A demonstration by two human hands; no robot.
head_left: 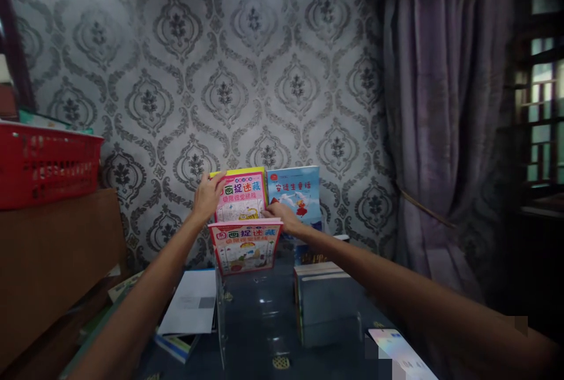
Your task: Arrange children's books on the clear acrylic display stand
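A pink picture book (240,197) with large coloured characters stands upright in front of a yellow book (247,170). My left hand (207,198) is closed on the pink book's upper left edge. At its lower right edge my right hand (282,215) grips it, the fingertips partly hidden. Just right of that hand stands a light blue book (299,189). Below and in front, a red-and-pink book (245,248) leans in a clear tiered rack (259,309), touched by neither hand.
More books stand at the rack's right side (328,303). White-covered books (189,303) lie left of the rack. A phone (399,350) rests at front right. A red basket (48,160) sits on a cardboard box (57,262) at left; a curtain (445,104) hangs right.
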